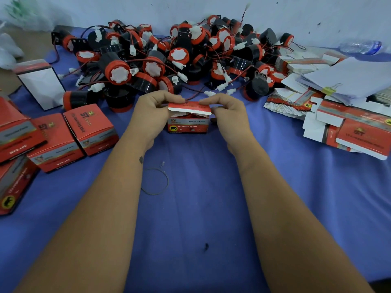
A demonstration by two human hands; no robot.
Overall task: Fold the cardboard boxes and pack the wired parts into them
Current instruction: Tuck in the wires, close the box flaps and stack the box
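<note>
A small red cardboard box [189, 125] stands on the blue cloth at the centre. Its top lid flap [189, 108] is bent over the opening, and something red shows inside under the flap. My left hand [150, 115] pinches the flap's left end and grips the box's left side. My right hand [229, 113] pinches the flap's right end and holds the right side. Behind the box lies a big pile of wired parts [169, 60]: black and red round horns with red-black wires and white plugs.
Several closed red boxes [69, 134] lie at the left, with one white-sided box [41, 83] standing behind them. Stacks of flat unfolded boxes [347, 127] and clipped white papers [349, 79] sit at the right. A plastic bottle [361, 47] lies far right. A thin wire ring [155, 181] rests near my left forearm.
</note>
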